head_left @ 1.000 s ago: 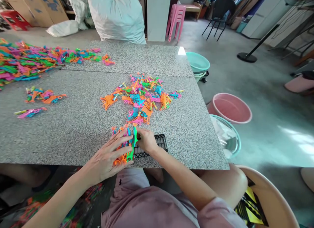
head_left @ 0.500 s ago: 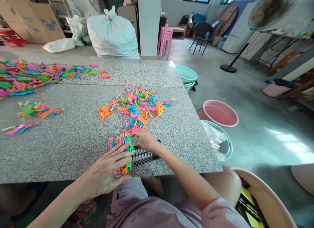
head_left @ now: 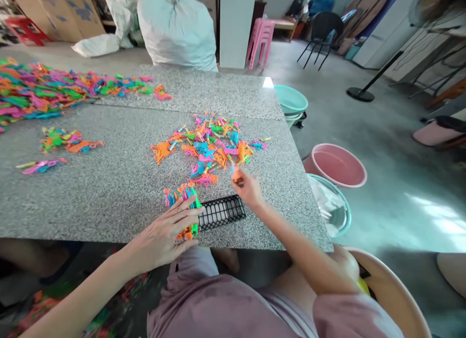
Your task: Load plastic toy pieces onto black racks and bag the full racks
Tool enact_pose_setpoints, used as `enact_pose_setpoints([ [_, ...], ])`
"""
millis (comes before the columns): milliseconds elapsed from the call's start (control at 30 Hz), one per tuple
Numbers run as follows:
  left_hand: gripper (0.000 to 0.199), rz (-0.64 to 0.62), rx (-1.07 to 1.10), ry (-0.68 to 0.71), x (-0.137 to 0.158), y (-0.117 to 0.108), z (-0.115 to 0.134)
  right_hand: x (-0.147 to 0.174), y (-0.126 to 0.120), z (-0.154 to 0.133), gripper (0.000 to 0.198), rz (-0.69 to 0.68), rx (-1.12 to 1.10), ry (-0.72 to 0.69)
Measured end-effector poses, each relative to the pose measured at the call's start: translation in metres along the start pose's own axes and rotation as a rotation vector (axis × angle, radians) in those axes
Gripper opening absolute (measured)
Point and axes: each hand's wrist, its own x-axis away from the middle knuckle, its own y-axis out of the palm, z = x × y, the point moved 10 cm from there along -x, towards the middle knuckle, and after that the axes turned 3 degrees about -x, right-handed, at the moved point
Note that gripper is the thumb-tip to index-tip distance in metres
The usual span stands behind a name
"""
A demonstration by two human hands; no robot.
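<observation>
My left hand [head_left: 173,226] lies with its fingers stretched over a packed row of bright plastic toy pieces [head_left: 193,198] at the left part of a black mesh basket [head_left: 222,212]. Its thumb is on the near side of the row. The right part of the basket holds no pieces. My right hand [head_left: 249,188] is raised just beyond the basket's right end, fingers pinched on an orange plastic toy piece [head_left: 237,177], slightly blurred. A loose pile of mixed toy pieces [head_left: 213,143], some gun-shaped, lies on the table just beyond both hands.
Smaller clusters [head_left: 69,140] and a large heap of pieces [head_left: 40,90] cover the left of the speckled table [head_left: 138,182]. A white sack [head_left: 178,29] stands behind it. Pink [head_left: 337,165] and green basins [head_left: 291,99] sit by the right edge, a large tub [head_left: 393,279] near my leg.
My right hand has moved from the basket's far side to the right and away, now with an orange piece in it. My left hand stays on the row. The view has tilted down.
</observation>
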Motion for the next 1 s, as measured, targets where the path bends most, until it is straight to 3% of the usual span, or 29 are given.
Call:
enact_pose_setpoints([
  [67, 0.027, 0.017, 0.005, 0.001, -0.001, 0.003, 0.0, 0.041, 0.023, -0.004, 0.008, -0.017, -0.227, 0.113],
  [167, 0.022, -0.011, 0.016, -0.007, 0.0, 0.009, -0.002, 0.077, 0.061, -0.034, 0.004, -0.124, -0.388, 0.096],
  [267, 0.019, -0.021, 0.004, 0.007, 0.0, 0.008, -0.001, 0.081, 0.076, -0.059, 0.004, -0.219, -0.215, 0.034],
  [433, 0.016, 0.059, -0.032, 0.027, -0.003, 0.0, 0.005, 0.071, 0.072, -0.079, 0.023, -0.365, 0.144, 0.017],
  [633, 0.042, 0.123, -0.046, -0.03, -0.004, 0.001, 0.003, 0.078, 0.078, -0.099, 0.024, -0.392, 0.241, -0.026],
  [700, 0.037, 0.138, -0.083, -0.013, -0.004, 0.002, 0.004, 0.079, 0.077, -0.1, 0.026, -0.389, 0.25, -0.041],
  [867, 0.026, 0.137, -0.144, 0.032, -0.002, 0.005, 0.004, 0.047, 0.065, -0.084, 0.031, -0.609, 0.103, -0.129],
  [900, 0.025, 0.123, -0.146, 0.033, -0.002, 0.006, 0.004, 0.029, 0.052, -0.073, 0.03, -0.565, 0.107, -0.101],
  [1000, 0.027, 0.103, -0.151, 0.024, -0.001, 0.007, 0.003, -0.037, -0.001, -0.032, 0.028, -0.186, 0.278, 0.069],
])
